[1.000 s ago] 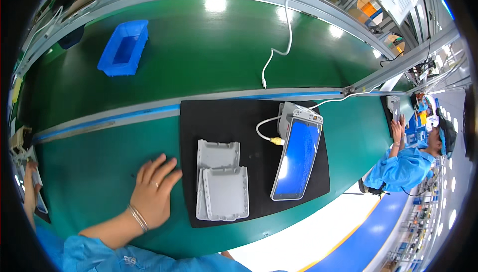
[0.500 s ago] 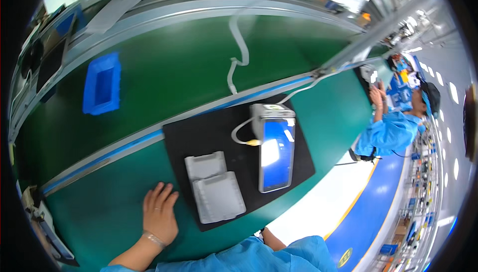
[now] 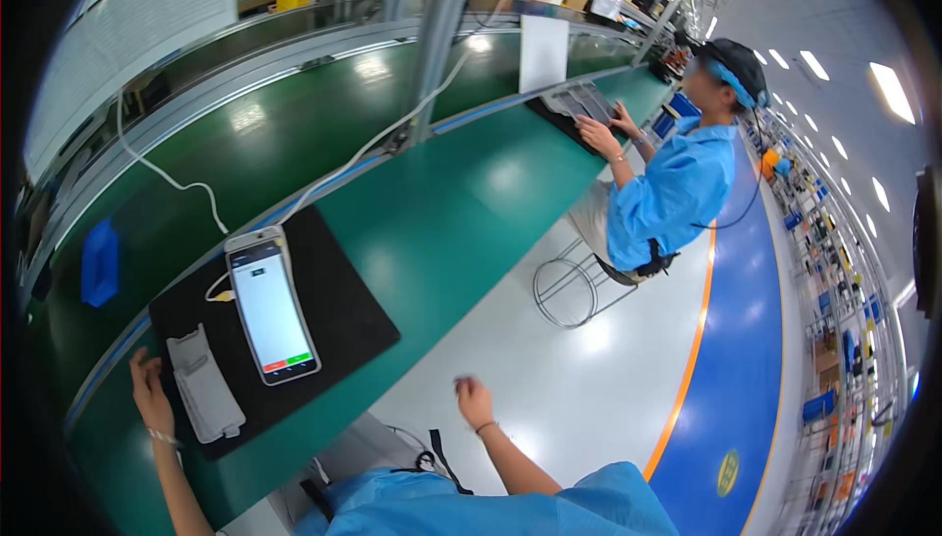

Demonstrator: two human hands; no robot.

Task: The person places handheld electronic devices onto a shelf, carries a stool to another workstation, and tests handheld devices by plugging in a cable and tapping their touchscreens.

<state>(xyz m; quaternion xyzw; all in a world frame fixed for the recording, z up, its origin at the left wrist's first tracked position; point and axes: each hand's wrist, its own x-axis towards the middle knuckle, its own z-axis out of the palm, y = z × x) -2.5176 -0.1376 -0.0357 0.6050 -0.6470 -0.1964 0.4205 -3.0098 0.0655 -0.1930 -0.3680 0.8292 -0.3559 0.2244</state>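
In the head view, the lit handheld device [image 3: 273,310] lies on the black mat [image 3: 339,325] beside grey plastic parts [image 3: 208,389]. The left hand [image 3: 153,397] is near those parts, its grip apart; the right hand [image 3: 475,402] hangs over the floor [image 3: 422,379], its grip unclear. This seems a screen-checking pause; handling the device would call for reaching across the mat.

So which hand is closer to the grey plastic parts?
Left. The left hand is just left of the grey plastic parts; the right hand is farther off to their right, past the edge of the green table.
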